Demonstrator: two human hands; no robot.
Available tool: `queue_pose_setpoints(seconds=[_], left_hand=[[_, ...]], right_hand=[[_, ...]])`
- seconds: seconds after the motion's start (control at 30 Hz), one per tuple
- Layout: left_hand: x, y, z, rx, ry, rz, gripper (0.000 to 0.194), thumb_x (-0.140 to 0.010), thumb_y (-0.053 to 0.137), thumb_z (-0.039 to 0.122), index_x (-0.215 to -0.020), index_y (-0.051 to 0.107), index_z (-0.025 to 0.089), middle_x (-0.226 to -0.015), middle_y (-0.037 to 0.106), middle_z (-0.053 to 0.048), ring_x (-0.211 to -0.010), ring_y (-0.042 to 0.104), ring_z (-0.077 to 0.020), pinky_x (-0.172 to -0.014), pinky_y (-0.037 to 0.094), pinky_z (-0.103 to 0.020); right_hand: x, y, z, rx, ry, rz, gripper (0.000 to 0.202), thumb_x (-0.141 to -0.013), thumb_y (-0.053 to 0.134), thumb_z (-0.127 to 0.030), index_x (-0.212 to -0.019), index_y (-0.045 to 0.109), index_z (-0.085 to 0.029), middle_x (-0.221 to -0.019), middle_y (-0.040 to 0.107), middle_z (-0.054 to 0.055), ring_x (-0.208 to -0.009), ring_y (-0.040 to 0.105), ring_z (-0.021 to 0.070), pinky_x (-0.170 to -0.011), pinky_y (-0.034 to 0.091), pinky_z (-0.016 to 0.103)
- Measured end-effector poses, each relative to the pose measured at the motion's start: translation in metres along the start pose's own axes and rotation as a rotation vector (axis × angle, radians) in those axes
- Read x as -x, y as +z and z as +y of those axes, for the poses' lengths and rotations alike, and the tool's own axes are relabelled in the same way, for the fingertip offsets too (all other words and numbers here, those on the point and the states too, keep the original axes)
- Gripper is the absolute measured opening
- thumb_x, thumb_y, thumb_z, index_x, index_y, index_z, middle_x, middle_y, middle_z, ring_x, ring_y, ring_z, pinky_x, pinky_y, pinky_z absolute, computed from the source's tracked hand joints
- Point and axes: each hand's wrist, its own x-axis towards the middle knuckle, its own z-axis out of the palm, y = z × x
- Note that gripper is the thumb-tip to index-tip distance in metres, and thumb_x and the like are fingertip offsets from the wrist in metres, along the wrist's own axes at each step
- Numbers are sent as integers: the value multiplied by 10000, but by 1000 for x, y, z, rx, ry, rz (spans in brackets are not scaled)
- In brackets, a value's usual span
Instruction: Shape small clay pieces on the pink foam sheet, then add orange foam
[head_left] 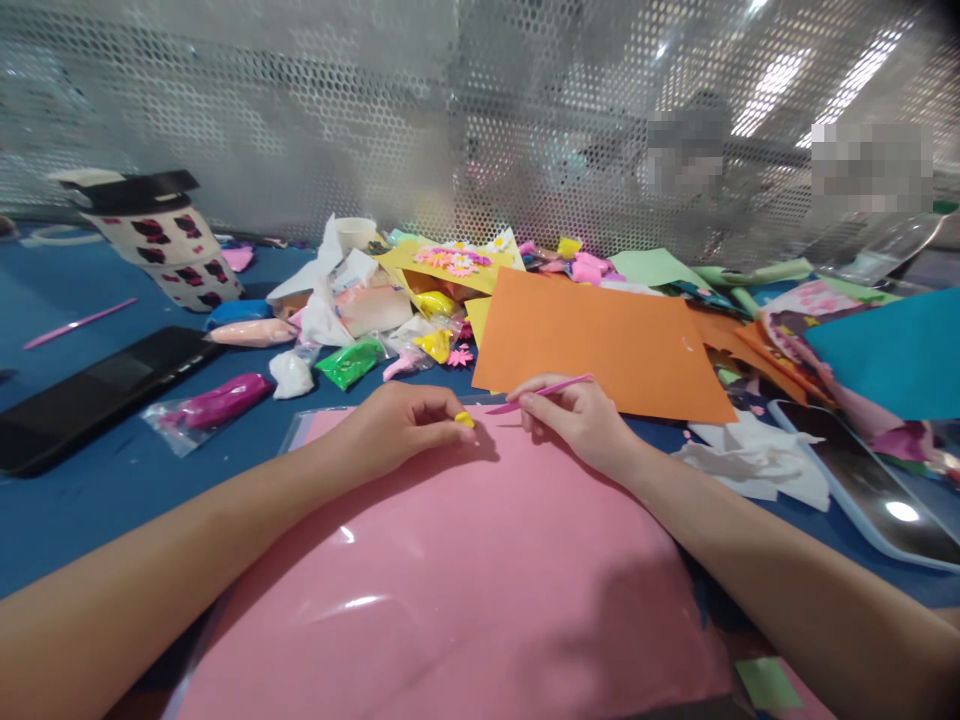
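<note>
Between the thumb and fingers of my left hand [409, 425] is a small piece of yellow clay [465, 419]. My right hand [574, 415] grips a thin pink modelling tool [555, 387], its pointed end turned left toward the clay but apart from it. Both hands are above the far part of a pink sheet [465, 560] in a clear plastic sleeve. An orange sheet of paper [600, 345] lies just beyond my right hand.
Bags of green clay [350, 362], magenta clay [225, 400] and white clay [291, 374] lie at left, near a black phone [105, 395] and a patterned cup [169, 250]. At right are crumpled tissue [757, 455], another phone [870, 480] and blue paper [892, 355]. Perforated metal [375, 120] stands behind.
</note>
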Motion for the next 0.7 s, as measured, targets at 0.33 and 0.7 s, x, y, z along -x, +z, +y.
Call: queue_pose_setpoints(seconds=[0.33,0.7], left_hand=[[0,-1,0,-283,152,-12,355,-962,438,390,-1021,739,209,-856,688,-34,-762,599,-138,-700,431,-234],[0,-2,-1,-267,197,-40,323,-971,455,369,-1021,735,215,-877,695,-25,-809,604,-151,-725,440,-232]], right_hand=[[7,-1,1,-113,-42,30,224,-884,601,-374,-906,706,-177,-733,643,17,-637,589,117,-498,496,227],[11,4,4,-211,-41,-106,229,-924,588,-377,-1000,728,-213,-830,707,29,-781,662,128,-645,552,251]])
